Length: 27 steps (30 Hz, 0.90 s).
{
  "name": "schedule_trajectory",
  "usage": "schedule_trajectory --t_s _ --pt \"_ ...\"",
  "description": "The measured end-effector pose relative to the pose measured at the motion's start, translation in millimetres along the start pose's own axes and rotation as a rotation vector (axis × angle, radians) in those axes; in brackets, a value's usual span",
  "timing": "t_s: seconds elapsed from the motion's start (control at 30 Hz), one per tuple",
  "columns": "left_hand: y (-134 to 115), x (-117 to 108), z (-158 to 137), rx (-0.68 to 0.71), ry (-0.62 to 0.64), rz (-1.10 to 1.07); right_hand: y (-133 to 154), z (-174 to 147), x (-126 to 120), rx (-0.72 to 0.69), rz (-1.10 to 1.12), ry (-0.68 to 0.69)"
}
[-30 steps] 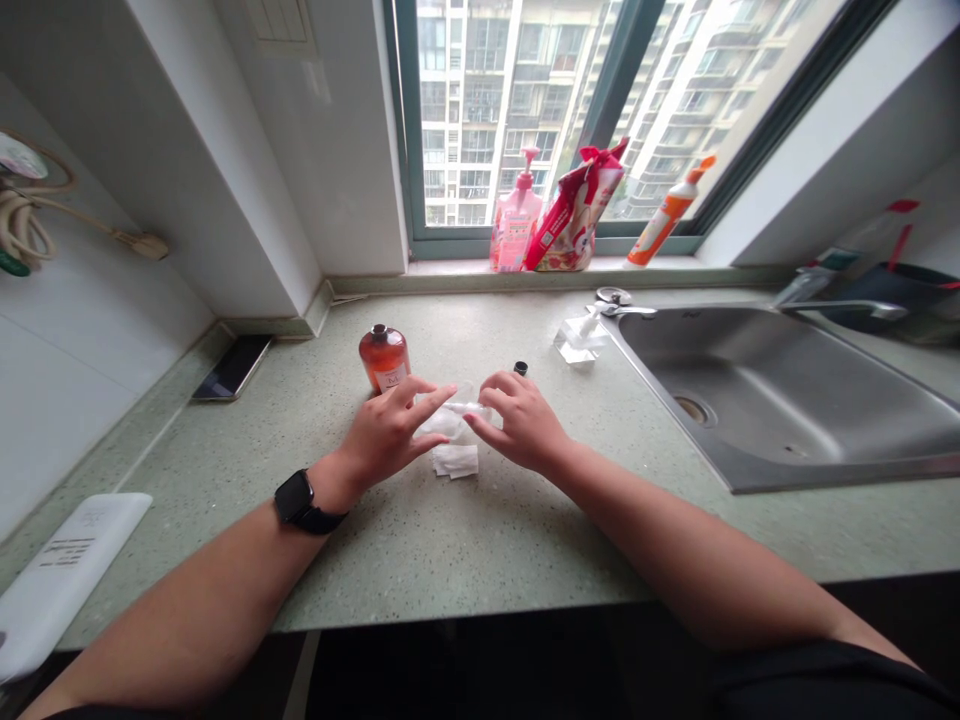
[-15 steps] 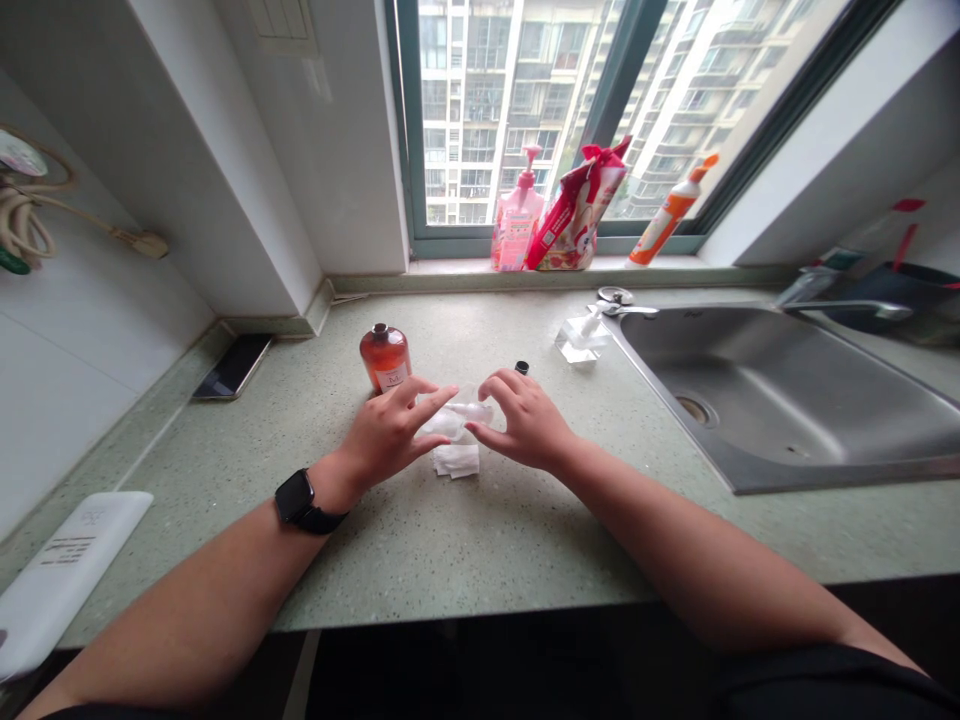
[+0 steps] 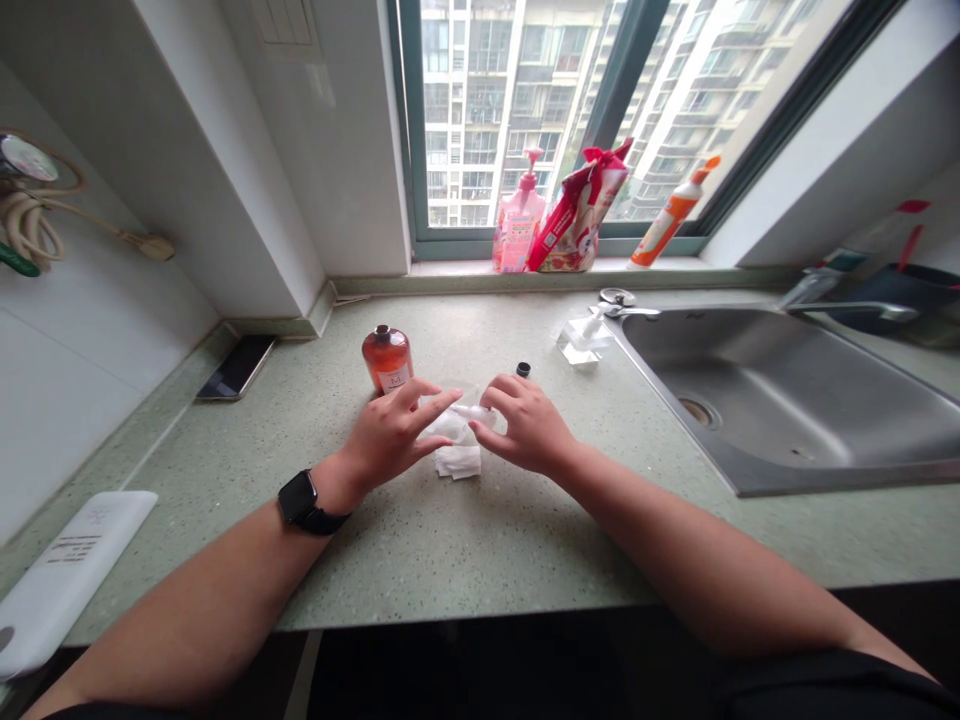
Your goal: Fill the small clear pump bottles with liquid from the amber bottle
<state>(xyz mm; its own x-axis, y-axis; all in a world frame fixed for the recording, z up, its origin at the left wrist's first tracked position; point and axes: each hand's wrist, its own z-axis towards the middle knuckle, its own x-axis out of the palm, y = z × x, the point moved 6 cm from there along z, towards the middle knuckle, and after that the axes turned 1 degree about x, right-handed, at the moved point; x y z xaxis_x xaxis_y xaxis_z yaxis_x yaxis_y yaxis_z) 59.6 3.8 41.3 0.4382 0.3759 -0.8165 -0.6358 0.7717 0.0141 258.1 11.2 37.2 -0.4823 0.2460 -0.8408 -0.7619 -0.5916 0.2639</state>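
A clear, thin-looking item (image 3: 444, 428) with white material in it lies on the counter between my hands; its exact kind I cannot make out. My left hand (image 3: 386, 430) reaches over its left side, thumb and fingers spread apart. On the opposite side, my right hand (image 3: 529, 425) curves in with thumb and index finger apart, close to the white piece at the edge. Folded white tissue (image 3: 457, 462) lies just in front. Behind my left hand stands an uncapped amber bottle (image 3: 387, 358), its lower part hidden. A small black cap (image 3: 523, 370) sits beyond my right hand.
A clear square pump bottle (image 3: 583, 340) stands by the steel sink (image 3: 750, 480). On the left lie a phone (image 3: 236, 368) and a white flat device (image 3: 82, 570). The window sill holds a pink pump bottle (image 3: 517, 230), a red bag (image 3: 581, 215) and an orange-white bottle (image 3: 667, 225).
The whole view has shifted very slightly. Both hands keep nearly the same pose around the clear item, and nothing else has visibly moved.
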Motion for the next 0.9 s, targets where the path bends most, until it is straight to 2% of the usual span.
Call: schedule_trajectory --t_s 0.27,0.43,0.5,0.6,0.67,0.77,0.9 --pt "-2.4 0.7 -0.3 0.038 0.013 -0.009 3.5 0.9 0.4 0.039 0.022 0.059" --pt "-2.7 -3.0 0.5 0.045 -0.008 -0.021 -1.5 -1.3 -0.5 0.098 0.14 0.057" --pt "-1.9 -7.7 1.5 0.042 -0.046 -0.034 -3.8 -1.8 -5.5 0.072 0.234 0.031" --pt "2.2 -20.5 2.2 0.023 -0.152 -0.084 -10.7 -1.9 -15.9 0.016 0.432 -0.039" --pt "9.3 -32.1 0.6 -0.018 -0.249 -0.126 -20.6 -1.6 -19.6 0.04 0.489 -0.099" --pt "27.7 -51.6 -5.9 -0.122 -0.423 -0.145 -34.2 -0.7 -13.8 0.103 0.486 -0.119" --pt "67.4 -75.0 -19.1 -0.331 -0.619 -0.09 -43.1 -0.1 1.0 0.163 0.418 -0.052"
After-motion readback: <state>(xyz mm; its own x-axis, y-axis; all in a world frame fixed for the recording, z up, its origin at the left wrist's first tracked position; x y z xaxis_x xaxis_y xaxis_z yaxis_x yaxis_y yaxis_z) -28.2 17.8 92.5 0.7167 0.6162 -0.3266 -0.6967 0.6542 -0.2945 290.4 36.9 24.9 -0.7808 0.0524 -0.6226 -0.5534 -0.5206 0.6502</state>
